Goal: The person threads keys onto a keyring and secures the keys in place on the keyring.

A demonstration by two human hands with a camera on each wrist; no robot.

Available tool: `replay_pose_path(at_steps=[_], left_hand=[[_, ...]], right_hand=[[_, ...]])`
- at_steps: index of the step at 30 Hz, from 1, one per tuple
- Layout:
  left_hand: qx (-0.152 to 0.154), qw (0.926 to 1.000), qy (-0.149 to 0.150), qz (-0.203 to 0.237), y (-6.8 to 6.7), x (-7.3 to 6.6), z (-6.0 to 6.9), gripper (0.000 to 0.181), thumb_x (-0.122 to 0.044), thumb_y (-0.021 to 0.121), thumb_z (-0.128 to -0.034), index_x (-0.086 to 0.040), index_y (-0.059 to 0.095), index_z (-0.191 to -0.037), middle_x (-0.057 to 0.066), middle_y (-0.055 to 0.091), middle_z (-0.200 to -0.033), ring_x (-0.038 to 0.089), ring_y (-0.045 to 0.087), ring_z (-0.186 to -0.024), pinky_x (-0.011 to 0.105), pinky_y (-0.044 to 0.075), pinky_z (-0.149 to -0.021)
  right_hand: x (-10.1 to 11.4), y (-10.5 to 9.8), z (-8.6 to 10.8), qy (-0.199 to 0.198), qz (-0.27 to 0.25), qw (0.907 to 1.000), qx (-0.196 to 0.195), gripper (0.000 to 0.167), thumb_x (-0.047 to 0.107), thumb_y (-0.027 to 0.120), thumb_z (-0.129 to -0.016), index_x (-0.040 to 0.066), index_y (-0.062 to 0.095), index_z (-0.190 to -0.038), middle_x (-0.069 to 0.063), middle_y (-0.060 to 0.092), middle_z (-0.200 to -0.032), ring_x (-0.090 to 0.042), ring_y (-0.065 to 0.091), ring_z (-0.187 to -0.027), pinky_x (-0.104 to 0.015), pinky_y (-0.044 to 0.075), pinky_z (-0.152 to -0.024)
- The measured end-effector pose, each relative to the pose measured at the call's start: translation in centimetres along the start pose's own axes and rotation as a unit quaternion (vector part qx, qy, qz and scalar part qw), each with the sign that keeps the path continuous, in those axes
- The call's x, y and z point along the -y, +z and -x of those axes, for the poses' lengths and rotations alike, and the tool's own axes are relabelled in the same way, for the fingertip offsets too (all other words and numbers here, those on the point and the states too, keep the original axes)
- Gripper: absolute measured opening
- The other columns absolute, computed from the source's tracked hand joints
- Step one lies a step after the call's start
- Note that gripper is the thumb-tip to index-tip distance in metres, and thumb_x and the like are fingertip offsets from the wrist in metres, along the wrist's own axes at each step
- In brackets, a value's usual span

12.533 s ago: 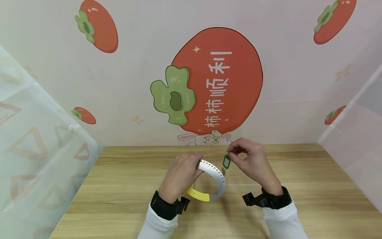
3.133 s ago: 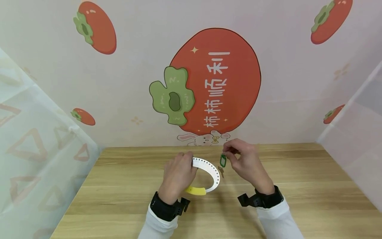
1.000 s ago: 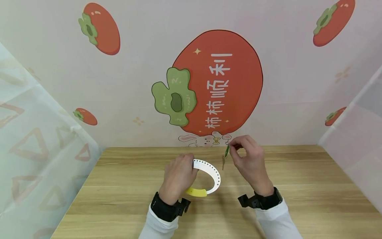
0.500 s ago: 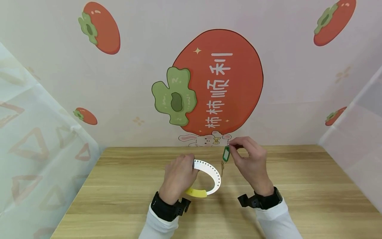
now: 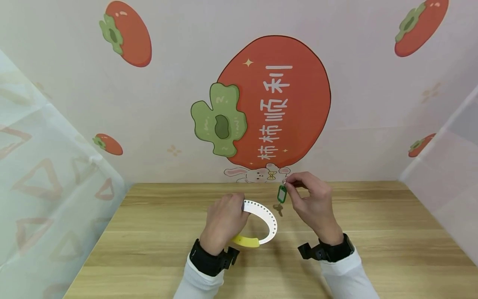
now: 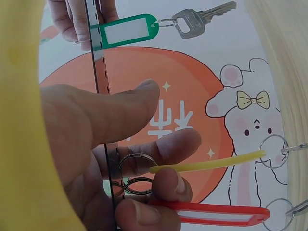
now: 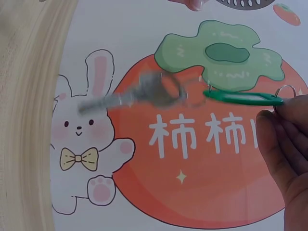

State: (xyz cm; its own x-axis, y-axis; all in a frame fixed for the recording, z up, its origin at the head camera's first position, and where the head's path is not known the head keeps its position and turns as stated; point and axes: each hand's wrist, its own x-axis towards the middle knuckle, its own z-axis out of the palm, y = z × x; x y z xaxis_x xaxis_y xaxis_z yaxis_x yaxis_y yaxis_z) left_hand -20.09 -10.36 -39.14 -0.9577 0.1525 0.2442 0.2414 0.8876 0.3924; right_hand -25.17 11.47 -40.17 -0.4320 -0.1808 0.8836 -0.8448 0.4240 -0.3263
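Observation:
My left hand [image 5: 225, 220] grips a flat white ring plate [image 5: 269, 220] with a row of small holes and a yellow section [image 5: 246, 241]. In the left wrist view, split rings [image 6: 138, 186] pass through the plate. A yellow key tag [image 6: 211, 163] and a red key tag [image 6: 192, 207] hang there by my curled fingers, keys partly out of frame. To the right, my right hand [image 5: 313, 203] pinches the small ring of a green key tag [image 5: 281, 194]. From this tag dangles a metal key [image 5: 279, 209], blurred in the right wrist view, just beside the plate and apart from it.
Both hands are above a wooden table [image 5: 157, 257]. Behind it stands a white backdrop [image 5: 164, 62] printed with persimmons and a rabbit. Pale sheets [image 5: 48, 166] border the table on both sides.
Within the last second the green tag has turned from edge-on to face-on and its key has swung. Since the oldest frame, the ring plate has tilted flatter and shifted slightly left.

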Motion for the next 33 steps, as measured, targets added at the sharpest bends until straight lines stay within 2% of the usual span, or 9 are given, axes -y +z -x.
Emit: replay_pose_path(at_steps=[5, 18, 25, 33], left_hand=[[0.001, 1.0000, 0.001, 0.000, 0.00, -0.06, 0.03, 0.020, -0.009, 0.076, -0.0868, -0.009, 0.061, -0.074, -0.001, 0.053, -0.064, 0.014, 0.048, -0.053, 0.031, 0.035, -0.044], [0.004, 1.0000, -0.003, 0.006, 0.24, -0.01, -0.11, 0.015, -0.010, 0.076, -0.0883, -0.007, 0.064, -0.079, 0.000, 0.054, -0.066, 0.015, 0.047, -0.052, 0.030, 0.035, -0.044], [0.005, 0.9999, -0.008, 0.014, 0.31, 0.02, -0.20, 0.015, -0.010, 0.075, -0.0895, -0.008, 0.064, -0.079, -0.001, 0.053, -0.065, 0.015, 0.046, -0.053, 0.030, 0.035, -0.044], [0.006, 0.9998, -0.010, 0.016, 0.37, 0.06, -0.17, 0.015, -0.009, 0.074, -0.0891, -0.008, 0.063, -0.078, -0.001, 0.053, -0.065, 0.016, 0.047, -0.053, 0.031, 0.035, -0.044]], right_hand=[[-0.07, 0.09, 0.07, -0.012, -0.011, 0.9998, 0.009, 0.023, -0.017, 0.074, -0.077, 0.000, 0.069, -0.092, -0.008, 0.070, -0.086, -0.021, 0.068, -0.072, -0.016, 0.053, -0.075], [0.16, 0.18, 0.13, 0.000, -0.017, 0.9981, 0.060, 0.026, -0.019, 0.074, -0.078, 0.001, 0.065, -0.093, -0.006, 0.068, -0.086, -0.018, 0.067, -0.073, -0.017, 0.052, -0.073], [0.26, 0.19, 0.12, -0.001, 0.002, 0.9957, 0.093, 0.034, -0.021, 0.076, -0.074, 0.005, 0.065, -0.094, 0.001, 0.065, -0.085, -0.009, 0.063, -0.072, -0.021, 0.053, -0.067], [0.32, 0.21, 0.17, 0.005, -0.002, 0.9957, 0.093, 0.033, -0.022, 0.075, -0.075, 0.005, 0.065, -0.092, 0.002, 0.066, -0.085, -0.009, 0.064, -0.072, -0.019, 0.053, -0.067]])
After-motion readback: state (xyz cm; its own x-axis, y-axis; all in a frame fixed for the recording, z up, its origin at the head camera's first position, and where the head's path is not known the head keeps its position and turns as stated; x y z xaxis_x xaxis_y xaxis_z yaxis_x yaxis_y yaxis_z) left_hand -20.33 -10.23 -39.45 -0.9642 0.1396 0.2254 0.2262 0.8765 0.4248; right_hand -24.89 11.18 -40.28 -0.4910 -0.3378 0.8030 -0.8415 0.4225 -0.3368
